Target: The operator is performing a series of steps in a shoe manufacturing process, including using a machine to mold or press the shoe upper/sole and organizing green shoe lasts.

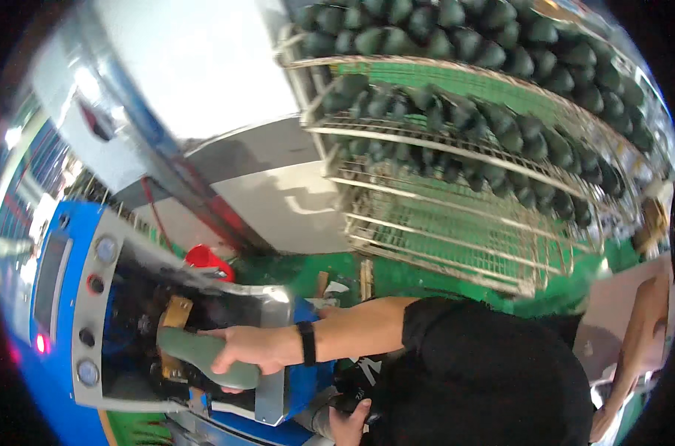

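Observation:
My right hand, at the end of a black-sleeved arm with a black wristband, is closed around a green shoe last. It holds the last over the dark front of a blue machine, beside a worn yellowish block. At the lower edge, my left hand is partly cut off. Its thumb and fingers close on a black piece with white marks, blurred; its kind is unclear. A grey rounded part lies beside that piece.
A pale wire rack at the back holds rows of dark green shoe lasts. A red bucket stands on the green floor behind the machine. Another person's arm shows at the right, by a pinkish-brown panel.

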### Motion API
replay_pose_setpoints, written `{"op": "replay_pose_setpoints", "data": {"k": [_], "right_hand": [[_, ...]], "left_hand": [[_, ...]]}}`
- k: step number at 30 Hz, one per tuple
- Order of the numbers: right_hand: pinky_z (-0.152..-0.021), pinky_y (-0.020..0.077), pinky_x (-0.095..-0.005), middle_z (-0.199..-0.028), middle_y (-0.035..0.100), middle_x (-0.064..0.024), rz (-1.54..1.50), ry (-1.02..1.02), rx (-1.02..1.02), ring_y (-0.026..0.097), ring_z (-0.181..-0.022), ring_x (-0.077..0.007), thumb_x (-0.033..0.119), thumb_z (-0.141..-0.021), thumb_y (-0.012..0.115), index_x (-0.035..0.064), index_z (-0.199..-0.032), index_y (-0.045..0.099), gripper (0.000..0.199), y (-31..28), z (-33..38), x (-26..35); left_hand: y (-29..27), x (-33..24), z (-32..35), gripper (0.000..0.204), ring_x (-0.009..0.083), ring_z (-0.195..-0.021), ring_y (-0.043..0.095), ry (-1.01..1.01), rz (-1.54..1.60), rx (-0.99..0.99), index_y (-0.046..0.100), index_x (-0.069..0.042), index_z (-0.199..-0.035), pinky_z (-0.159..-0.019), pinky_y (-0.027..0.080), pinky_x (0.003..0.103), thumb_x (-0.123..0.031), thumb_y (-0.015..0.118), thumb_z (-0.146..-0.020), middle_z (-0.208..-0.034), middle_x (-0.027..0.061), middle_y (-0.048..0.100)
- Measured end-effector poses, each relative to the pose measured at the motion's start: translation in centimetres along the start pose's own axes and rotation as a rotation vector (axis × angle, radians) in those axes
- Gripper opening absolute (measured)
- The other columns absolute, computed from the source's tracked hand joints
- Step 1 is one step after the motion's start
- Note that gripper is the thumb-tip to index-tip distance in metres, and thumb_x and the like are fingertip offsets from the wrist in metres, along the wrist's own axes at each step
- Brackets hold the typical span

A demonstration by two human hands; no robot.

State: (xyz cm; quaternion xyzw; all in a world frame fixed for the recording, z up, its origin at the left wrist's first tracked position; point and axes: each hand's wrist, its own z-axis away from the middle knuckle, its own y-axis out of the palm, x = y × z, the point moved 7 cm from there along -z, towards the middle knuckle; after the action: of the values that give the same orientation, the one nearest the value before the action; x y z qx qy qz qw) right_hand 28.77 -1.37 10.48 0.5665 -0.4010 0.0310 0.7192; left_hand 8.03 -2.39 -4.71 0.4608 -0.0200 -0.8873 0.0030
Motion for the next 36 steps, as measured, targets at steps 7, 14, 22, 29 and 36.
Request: {"op": "replay_pose_setpoints", "data": {"k": [7,14,22,29,36], "right_hand": [[-0.094,0.0508,-0.031,-0.131,0.064,-0.008,1.197,-0.533,-0.45,0.062,-0.104,-0.0159,0.012,-0.075,0.076,0.0123,-0.16,0.033,0.095,-14.8,25.8,8.9],[-0.1,0.0502,-0.0452,-0.136,0.06,-0.0273,1.305,0.064,-1.759,0.062,-0.117,-0.0427,0.021,-0.077,0.068,0.0073,-0.15,0.047,0.077,-17.3,56.1,10.6],[-0.094,0.0511,-0.0479,-0.12,0.065,-0.0329,1.117,-0.033,-2.434,0.064,-0.112,-0.0457,0.01,-0.079,0.064,-0.0092,-0.137,0.053,0.062,-13.8,73.7,6.1],[-0.092,0.0517,-0.0446,-0.12,0.069,-0.0259,1.103,-0.455,-2.606,0.066,-0.111,-0.0415,0.018,-0.081,0.077,0.0033,-0.134,0.062,0.057,-18.2,79.1,9.4],[-0.099,0.0488,-0.0466,-0.119,0.071,-0.0124,2.076,-0.008,-2.53,0.062,-0.112,-0.0363,0.022,-0.09,0.067,0.0145,-0.117,0.073,0.029,-31.6,90.0,11.2]], "left_hand": [[0.9,1.8,-4.3,0.06,0.0139,-0.062,0.063,0.043,-0.139,0.103,0.049,-0.007,-0.14,-0.048,0.044,0.024,-0.029,0.078,-0.092,-0.101,0.0077,0.068],[0.0,-2.1,-5.5,0.052,0.0222,-0.093,0.06,0.108,-0.26,0.15,0.059,-0.003,-0.129,-0.083,0.052,0.037,-0.031,0.078,-0.089,-0.11,0.0092,0.065],[6.5,-8.3,-5.6,0.053,0.0232,-0.104,0.056,0.182,-0.508,0.359,0.059,0.002,-0.123,-0.093,0.045,0.038,-0.032,0.08,-0.089,-0.11,0.0105,0.064],[6.0,-8.0,-6.1,0.091,0.0308,-0.114,0.057,-0.061,-0.571,0.163,0.044,0.011,-0.145,-0.099,0.044,0.044,-0.051,0.077,-0.088,-0.129,0.02,0.063],[8.0,-9.8,-2.5,0.064,0.029,-0.107,0.059,0.039,-0.444,0.098,0.06,0.006,-0.13,-0.097,0.046,0.044,-0.041,0.078,-0.09,-0.125,0.0182,0.066]]}}
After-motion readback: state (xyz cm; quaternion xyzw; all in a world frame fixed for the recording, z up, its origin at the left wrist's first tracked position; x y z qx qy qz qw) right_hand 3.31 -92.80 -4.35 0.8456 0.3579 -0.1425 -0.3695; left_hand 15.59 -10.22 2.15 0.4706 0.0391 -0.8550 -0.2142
